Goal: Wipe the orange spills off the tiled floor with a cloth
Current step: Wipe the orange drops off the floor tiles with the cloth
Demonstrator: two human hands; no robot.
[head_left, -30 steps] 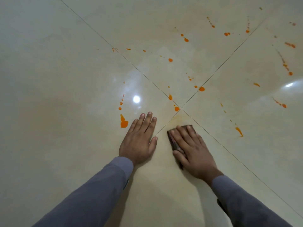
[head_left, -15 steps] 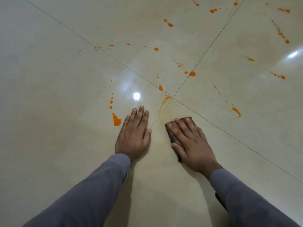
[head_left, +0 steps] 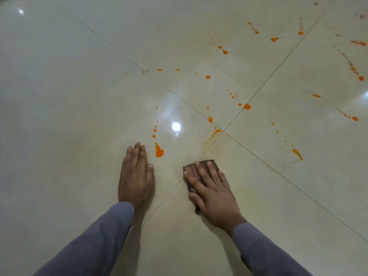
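Cream tiled floor (head_left: 79,116) carries orange spills (head_left: 159,151) from 10 to 2 o'clock. Left hand (head_left: 136,176) lies flat, fingers together, holding nothing. Right hand (head_left: 211,188) presses flat, fingers spread, on the brown cloth (head_left: 211,163) at 5 o'clock of the grout crossing (head_left: 223,131).

Head-worn view, steeply down, floor (head_left: 79,116) near

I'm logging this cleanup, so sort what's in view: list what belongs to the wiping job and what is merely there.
Part of the job:
- brown cloth, flat under the right hand
- orange spills, scattered ahead of both hands
- smeared streak by the tile joint
- tiled floor

Merely there:
- left hand, flat on the floor, holding nothing
- light reflection
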